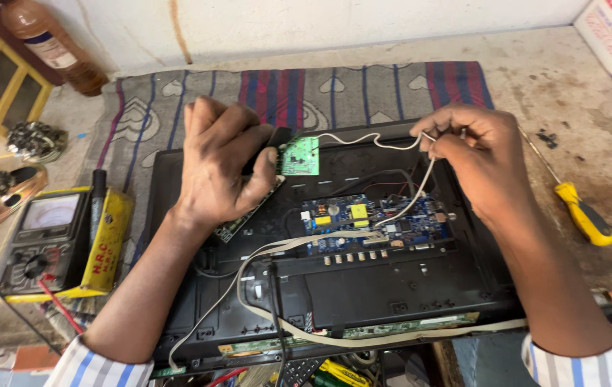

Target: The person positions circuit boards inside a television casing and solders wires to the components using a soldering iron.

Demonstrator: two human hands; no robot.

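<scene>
Two hands over one opened black panel (363, 287), frame centre. Left hand (223, 168) closed on one small green board (299, 155), upper centre. Right hand (474, 161) pinches one white wire (377, 141) running from that board. One blue board (377, 222) below. One meter (48, 240) left; one yellow screwdriver (585, 215) right.

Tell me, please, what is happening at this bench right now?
A person is bent over an opened flat-screen panel lying on a striped cloth. The left hand holds a small green circuit board, while the right hand pinches the white wire running from it. A blue main board sits exposed below.
</scene>
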